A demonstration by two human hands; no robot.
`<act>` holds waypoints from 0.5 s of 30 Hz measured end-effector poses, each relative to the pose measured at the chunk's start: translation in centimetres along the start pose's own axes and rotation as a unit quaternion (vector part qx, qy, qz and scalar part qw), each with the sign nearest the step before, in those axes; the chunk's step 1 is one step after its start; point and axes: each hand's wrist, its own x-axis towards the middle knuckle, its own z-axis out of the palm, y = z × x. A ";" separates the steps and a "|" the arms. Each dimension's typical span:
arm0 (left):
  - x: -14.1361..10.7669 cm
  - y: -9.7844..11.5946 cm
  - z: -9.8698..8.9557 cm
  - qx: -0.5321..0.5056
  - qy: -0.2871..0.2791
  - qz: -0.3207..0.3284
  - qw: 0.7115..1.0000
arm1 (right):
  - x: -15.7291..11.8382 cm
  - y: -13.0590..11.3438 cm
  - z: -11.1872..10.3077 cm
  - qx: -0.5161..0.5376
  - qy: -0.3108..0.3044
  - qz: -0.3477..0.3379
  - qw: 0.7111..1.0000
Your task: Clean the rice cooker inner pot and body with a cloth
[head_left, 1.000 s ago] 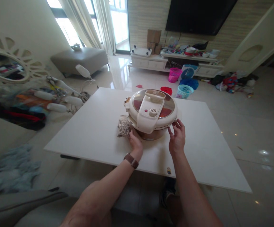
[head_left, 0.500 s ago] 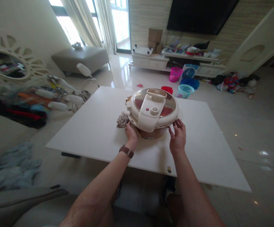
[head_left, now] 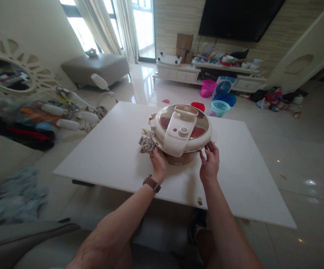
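A cream electric cooker [head_left: 175,146] with a clear-windowed lid stands on the white table [head_left: 94,149]. Its lid has a broad band with a handle, a small red button and a round knob. At the cooker's left front side, my left hand [head_left: 158,162] is closed on a crumpled patterned cloth [head_left: 146,141], which bunches out past the fingers; part of that hand's grip is hidden. My right hand [head_left: 210,160] grips the cooker's right edge, its fingertips curled at the lower rim.
A small sticker [head_left: 199,201] is on the table's near edge. Beyond the table stand a light blue basket [head_left: 219,107], a pink basket [head_left: 208,88] and a low white cabinet [head_left: 186,76]. A lamp with white shades [head_left: 87,117] is at the left.
My left hand and wrist have shifted slightly right and down along the cooker's side, and the cloth has turned and bunched differently. My right hand stays at the rim.
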 end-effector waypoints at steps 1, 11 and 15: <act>0.8 0.0 0.1 0.005 0.005 0.003 1.000 | 0.0 0.0 0.0 0.001 -0.001 0.001 1.000; 8.9 -0.7 -0.9 -0.005 -0.023 -0.137 0.990 | 0.2 -0.2 -0.7 0.014 -0.025 0.020 0.999; 5.6 -1.0 -0.2 -0.040 -0.007 -0.076 0.996 | 0.3 -0.2 -0.6 0.009 -0.019 0.020 1.000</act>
